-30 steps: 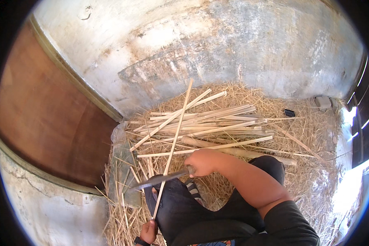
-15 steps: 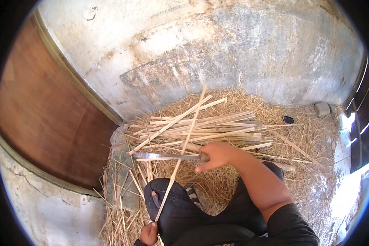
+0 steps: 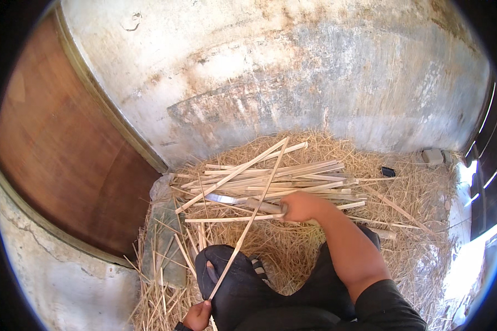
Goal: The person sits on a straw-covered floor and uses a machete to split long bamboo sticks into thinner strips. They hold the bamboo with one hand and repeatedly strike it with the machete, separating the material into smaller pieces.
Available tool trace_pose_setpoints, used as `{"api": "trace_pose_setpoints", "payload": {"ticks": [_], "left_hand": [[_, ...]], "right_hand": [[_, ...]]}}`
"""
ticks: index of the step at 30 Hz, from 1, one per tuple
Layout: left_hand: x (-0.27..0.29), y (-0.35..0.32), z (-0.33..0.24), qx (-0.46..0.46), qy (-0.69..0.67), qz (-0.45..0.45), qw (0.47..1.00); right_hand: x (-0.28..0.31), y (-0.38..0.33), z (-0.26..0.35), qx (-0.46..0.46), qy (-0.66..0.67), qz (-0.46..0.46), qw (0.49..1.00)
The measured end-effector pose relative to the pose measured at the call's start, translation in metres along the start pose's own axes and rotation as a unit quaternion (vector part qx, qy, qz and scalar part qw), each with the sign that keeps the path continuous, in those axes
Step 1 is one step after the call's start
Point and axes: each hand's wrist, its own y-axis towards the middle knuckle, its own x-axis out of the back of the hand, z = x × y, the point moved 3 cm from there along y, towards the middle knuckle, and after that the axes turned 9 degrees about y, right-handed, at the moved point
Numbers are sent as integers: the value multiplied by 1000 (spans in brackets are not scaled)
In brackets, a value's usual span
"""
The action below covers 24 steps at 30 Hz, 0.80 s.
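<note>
Low at the front, my left hand [image 3: 197, 315] is closed around the near end of a long, thin bamboo strip [image 3: 233, 258]. The strip slants up past my left knee and over the pile of cut strips [image 3: 309, 175]. My right hand [image 3: 299, 207] grips the end of a knife's long wooden handle [image 3: 269, 208]. Its bright blade [image 3: 220, 198] points left, above the pile's near side. In this view the strip crosses the handle near the blade; whether they touch I cannot tell.
Straw and shavings [image 3: 408, 220] cover the floor. A brown wooden door [image 3: 66, 143] stands at the left, a stained wall [image 3: 315, 77] behind. A small black object [image 3: 388, 172] and a grey block [image 3: 433, 157] lie at the far right. My knees flank the work area.
My right hand has shifted slightly right, and the knife's blade now tilts upward, left of the strip. The strip's far end has swung right and lower. My left hand keeps its hold.
</note>
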Motion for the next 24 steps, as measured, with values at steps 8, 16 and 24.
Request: {"api": "trace_pose_setpoints", "payload": {"ticks": [8,16,24], "left_hand": [[-3,-5,-15,18,64,-52,996],[-3,-2,-7,-25,71,-47,996],[-1,-5,-20,-26,64,-60,996]], "right_hand": [[-3,3,-11,-7,11,104,994],[-7,-5,6,18,-31,2,999],[17,-2,-15,-44,19,-22,999]]}}
